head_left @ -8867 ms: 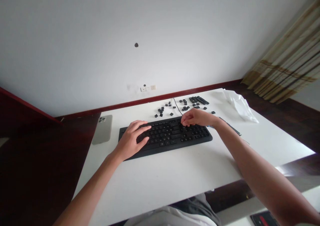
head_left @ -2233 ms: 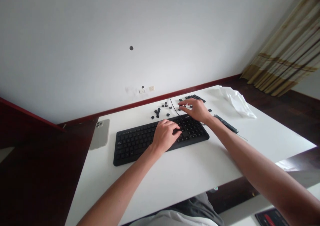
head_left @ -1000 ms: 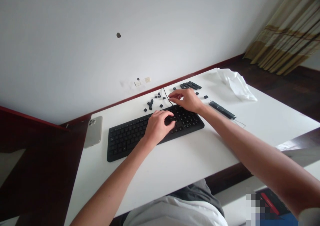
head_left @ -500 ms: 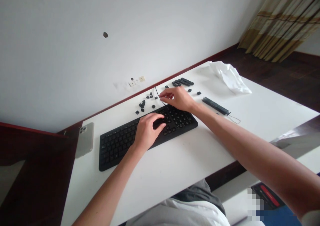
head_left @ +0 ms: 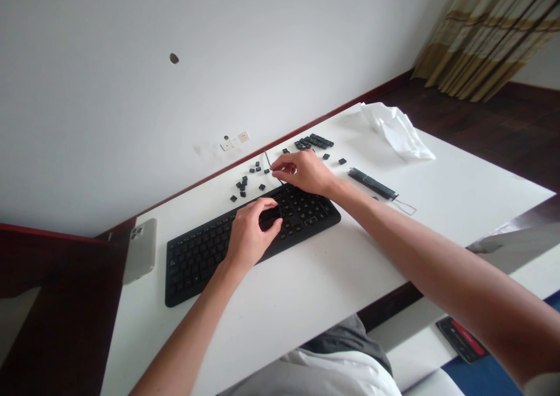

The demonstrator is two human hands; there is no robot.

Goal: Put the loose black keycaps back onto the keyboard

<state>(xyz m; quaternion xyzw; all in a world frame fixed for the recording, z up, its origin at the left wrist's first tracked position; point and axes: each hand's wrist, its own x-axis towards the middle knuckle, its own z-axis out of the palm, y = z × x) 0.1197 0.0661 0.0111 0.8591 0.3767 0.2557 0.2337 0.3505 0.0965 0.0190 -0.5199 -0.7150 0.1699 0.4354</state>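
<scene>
A black keyboard (head_left: 196, 256) lies slanted on the white table (head_left: 332, 279). My left hand (head_left: 250, 237) rests on its middle keys, fingers lying on the keycaps and holding nothing. My right hand (head_left: 305, 172) hovers at the keyboard's far edge, next to the cable (head_left: 266, 160). Its fingertips are pinched together, and what they hold, if anything, is too small to see. Loose black keycaps (head_left: 243, 184) lie scattered behind the keyboard. A denser group of keycaps (head_left: 313, 142) sits further right.
A phone (head_left: 140, 250) lies face down at the table's left edge. A long black bar (head_left: 371, 184) with a thin wire clip lies right of the keyboard. A crumpled white plastic bag (head_left: 396, 130) sits at the far right corner. Dark floor surrounds the table.
My left hand has moved from the keyboard's left part to its middle. My right hand has crept left along the far edge, its fingers drawing into a pinch. The view has swung.
</scene>
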